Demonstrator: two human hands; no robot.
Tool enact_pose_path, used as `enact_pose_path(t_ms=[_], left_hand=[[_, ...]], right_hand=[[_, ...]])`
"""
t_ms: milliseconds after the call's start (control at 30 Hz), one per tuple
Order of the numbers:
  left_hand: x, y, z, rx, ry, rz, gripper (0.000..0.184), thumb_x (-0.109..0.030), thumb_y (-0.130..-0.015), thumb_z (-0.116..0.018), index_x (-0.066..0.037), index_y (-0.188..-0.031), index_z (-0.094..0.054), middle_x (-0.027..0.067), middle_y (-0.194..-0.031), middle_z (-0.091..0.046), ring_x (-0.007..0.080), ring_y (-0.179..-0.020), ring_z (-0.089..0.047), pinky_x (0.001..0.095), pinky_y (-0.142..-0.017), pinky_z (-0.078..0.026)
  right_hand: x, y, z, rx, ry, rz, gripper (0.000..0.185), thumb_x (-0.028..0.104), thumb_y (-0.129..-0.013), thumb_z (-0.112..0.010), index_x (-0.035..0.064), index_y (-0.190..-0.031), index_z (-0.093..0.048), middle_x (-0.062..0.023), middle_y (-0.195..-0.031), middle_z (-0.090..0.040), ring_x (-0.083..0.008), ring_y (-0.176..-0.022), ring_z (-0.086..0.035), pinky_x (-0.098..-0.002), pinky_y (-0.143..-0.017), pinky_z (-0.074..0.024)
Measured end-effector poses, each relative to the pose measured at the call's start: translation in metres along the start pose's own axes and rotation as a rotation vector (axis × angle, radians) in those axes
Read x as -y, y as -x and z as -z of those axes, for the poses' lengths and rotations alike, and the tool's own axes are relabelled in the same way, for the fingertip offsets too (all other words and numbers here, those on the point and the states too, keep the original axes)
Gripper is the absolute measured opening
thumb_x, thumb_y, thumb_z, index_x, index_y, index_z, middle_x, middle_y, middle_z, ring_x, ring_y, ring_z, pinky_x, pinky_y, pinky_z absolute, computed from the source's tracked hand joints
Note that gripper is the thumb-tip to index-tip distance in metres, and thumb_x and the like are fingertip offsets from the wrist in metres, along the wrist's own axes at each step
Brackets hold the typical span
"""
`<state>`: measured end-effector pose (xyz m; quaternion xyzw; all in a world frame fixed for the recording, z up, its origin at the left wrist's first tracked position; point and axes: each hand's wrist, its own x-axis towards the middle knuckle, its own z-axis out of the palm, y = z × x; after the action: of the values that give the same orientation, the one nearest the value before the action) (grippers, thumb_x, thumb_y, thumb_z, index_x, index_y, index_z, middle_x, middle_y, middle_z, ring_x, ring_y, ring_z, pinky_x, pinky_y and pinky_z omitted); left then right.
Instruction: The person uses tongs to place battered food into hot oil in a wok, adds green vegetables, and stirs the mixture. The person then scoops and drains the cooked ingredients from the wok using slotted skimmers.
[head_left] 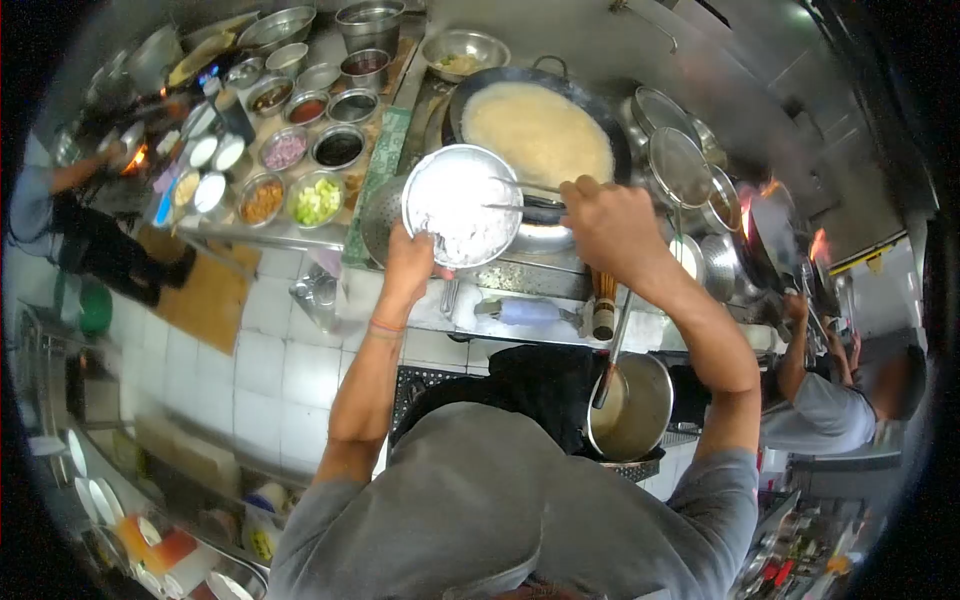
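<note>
My left hand (pixel 408 265) grips the rim of a metal bowl (pixel 412 228) from the near side. White, powdery-looking pieces (pixel 465 215) fill the bowl; glare hides their detail. In my right hand (pixel 605 225) is a pair of metal tongs (pixel 525 197), whose two prongs reach over the bowl, apart from each other. Just beyond the bowl, a large black wok (pixel 622 150) holds pale, foamy, bubbling liquid (pixel 540 130).
Several seasoning bowls, among them chopped greens (pixel 318 202) and a dark sauce (pixel 340 147), crowd the left counter. Strainers (pixel 680 168) hang right of the wok. A bucket (pixel 640 410) stands below. Co-workers (pixel 95 225) work on both sides near open flames (pixel 746 215).
</note>
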<state>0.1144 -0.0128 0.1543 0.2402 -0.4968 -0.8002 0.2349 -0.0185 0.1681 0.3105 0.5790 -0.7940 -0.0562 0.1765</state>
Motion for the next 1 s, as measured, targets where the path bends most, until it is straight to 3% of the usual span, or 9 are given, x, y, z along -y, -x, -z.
enact_pose_path(t_ms=[100, 233, 400, 500, 600, 800, 900, 933, 1000], left_hand=[[0.001, 0.002, -0.002, -0.010, -0.024, -0.073, 0.039, 0.001, -0.083, -0.034, 0.005, -0.122, -0.038, 0.0177, -0.096, -0.060, 0.0211, -0.062, -0.064, 0.0265, -0.034, -0.051], [0.019, -0.012, 0.004, -0.037, 0.022, 0.035, 0.038, -0.001, -0.083, -0.034, 0.004, -0.120, -0.044, 0.0166, -0.096, -0.062, 0.0207, -0.066, -0.065, 0.0263, -0.036, -0.051], [0.040, -0.022, 0.008, -0.042, 0.069, 0.124, 0.036, -0.003, -0.085, -0.035, -0.001, -0.119, -0.048, 0.0144, -0.094, -0.063, 0.0196, -0.067, -0.065, 0.0263, -0.037, -0.052], [0.045, -0.022, 0.012, -0.025, 0.060, 0.181, 0.043, 0.000, -0.081, -0.035, -0.005, -0.123, -0.046, 0.0136, -0.102, -0.062, 0.0197, -0.075, -0.066, 0.0284, -0.041, -0.053], [0.061, -0.024, 0.025, -0.070, 0.124, 0.164, 0.043, -0.001, -0.084, -0.037, -0.004, -0.126, -0.040, 0.0152, -0.104, -0.060, 0.0220, -0.076, -0.066, 0.0272, -0.041, -0.054], [0.039, -0.007, 0.034, -0.051, 0.089, 0.162, 0.040, -0.003, -0.083, -0.038, -0.003, -0.122, -0.046, 0.0134, -0.103, -0.062, 0.0210, -0.077, -0.065, 0.0312, -0.047, -0.054], [0.052, -0.021, 0.045, -0.149, 0.220, 0.218, 0.041, -0.002, -0.081, -0.039, 0.002, -0.121, -0.046, 0.0149, -0.102, -0.061, 0.0228, -0.075, -0.064, 0.0321, -0.048, -0.054], [0.044, -0.014, 0.040, -0.134, 0.123, 0.199, 0.041, -0.002, -0.079, -0.040, 0.005, -0.119, -0.046, 0.0158, -0.101, -0.062, 0.0250, -0.076, -0.064, 0.0339, -0.049, -0.054], [0.047, -0.010, 0.045, -0.140, 0.122, 0.211, 0.041, -0.001, -0.080, -0.038, 0.003, -0.120, -0.047, 0.0151, -0.101, -0.062, 0.0232, -0.074, -0.065, 0.0315, -0.046, -0.054]], right_hand=[[-0.002, -0.008, 0.001, 0.096, 0.012, 0.015, 0.015, 0.019, -0.076, -0.064, 0.0049, -0.081, -0.063, -0.0105, -0.078, -0.065, -0.0289, -0.064, -0.065, -0.0395, -0.053, -0.0499], [-0.008, -0.009, 0.023, 0.055, -0.039, -0.057, 0.014, 0.019, -0.076, -0.064, 0.0061, -0.081, -0.064, -0.0098, -0.076, -0.065, -0.0286, -0.064, -0.065, -0.0399, -0.055, -0.0501], [-0.032, -0.015, 0.053, -0.166, -0.055, -0.214, 0.017, 0.020, -0.076, -0.064, 0.0087, -0.089, -0.067, -0.0115, -0.082, -0.066, -0.0302, -0.069, -0.065, -0.0398, -0.061, -0.0510], [-0.050, -0.024, 0.062, -0.274, -0.021, -0.300, 0.023, 0.021, -0.076, -0.065, 0.0096, -0.095, -0.069, -0.0137, -0.086, -0.067, -0.0328, -0.073, -0.065, -0.0409, -0.066, -0.0512], [-0.074, -0.039, 0.046, -0.164, 0.107, -0.523, 0.027, 0.027, -0.075, -0.065, 0.0080, -0.094, -0.069, -0.0185, -0.085, -0.066, -0.0318, -0.080, -0.065, -0.0403, -0.071, -0.0512], [-0.122, -0.068, -0.061, 0.230, 0.055, -0.616, 0.030, 0.029, -0.078, -0.061, 0.0039, -0.092, -0.067, -0.0193, -0.091, -0.065, -0.0342, -0.092, -0.063, -0.0433, -0.079, -0.0498], [-0.115, -0.058, -0.074, 0.197, 0.014, -0.696, 0.031, 0.029, -0.079, -0.058, 0.0029, -0.095, -0.065, -0.0202, -0.096, -0.064, -0.0364, -0.095, -0.061, -0.0446, -0.082, -0.0484], [-0.109, -0.055, -0.066, 0.226, -0.028, -0.674, 0.032, 0.030, -0.080, -0.059, 0.0042, -0.097, -0.065, -0.0207, -0.096, -0.064, -0.0365, -0.095, -0.061, -0.0453, -0.081, -0.0478], [-0.089, -0.046, -0.049, 0.184, -0.038, -0.620, 0.029, 0.029, -0.080, -0.060, 0.0054, -0.097, -0.065, -0.0200, -0.094, -0.064, -0.0359, -0.093, -0.061, -0.0455, -0.079, -0.0480]])
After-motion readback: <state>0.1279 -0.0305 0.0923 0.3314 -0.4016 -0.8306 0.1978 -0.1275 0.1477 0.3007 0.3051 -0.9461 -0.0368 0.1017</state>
